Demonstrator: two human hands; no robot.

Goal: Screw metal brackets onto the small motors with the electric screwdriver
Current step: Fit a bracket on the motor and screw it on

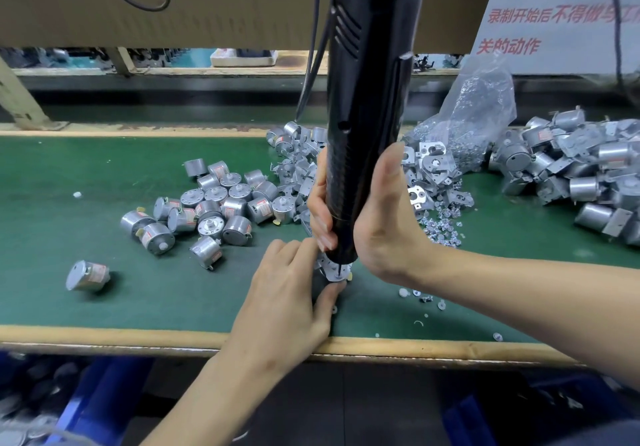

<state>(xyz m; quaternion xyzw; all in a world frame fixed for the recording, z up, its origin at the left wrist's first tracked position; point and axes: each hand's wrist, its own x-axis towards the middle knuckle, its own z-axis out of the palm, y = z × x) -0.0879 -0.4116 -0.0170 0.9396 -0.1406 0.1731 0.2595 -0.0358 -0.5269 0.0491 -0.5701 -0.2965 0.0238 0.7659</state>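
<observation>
Green bench mat [104,289]: fills the middle band of the frame, edged by a tan strip along its lower border.

Cardboard panel [207,2]: spans the top of the frame, with black cables hanging in front of it.

Electric screwdriver [367,99]: a black, upright body running from top centre down to just below centre. Its thin bit points down onto the workpiece.

Heap of motors with brackets fitted [571,168]: centre right, reaching the right edge.

Cluster of bare motors [214,203]: left of centre on the mat, some on end, some on their sides.

Clear plastic bag [478,116]: right of the screwdriver, holding small metal parts. Loose metal brackets [433,168] lie heaped at its foot.

Right hand [384,217]: centre, with fingers and thumb wrapped round the lower body of the screwdriver.

Left hand [287,300]: lower centre, thumb and fingertips pinching the motor in work [335,271].

Motor in work: stands on the mat directly beneath the bit, just below centre of frame. Whether the plate on its top is a bracket cannot be told.

Loose screws [443,227]: scattered on the mat right of the right hand.

Lone motor [86,275]: lower left, lying on its side well apart from the cluster.
</observation>
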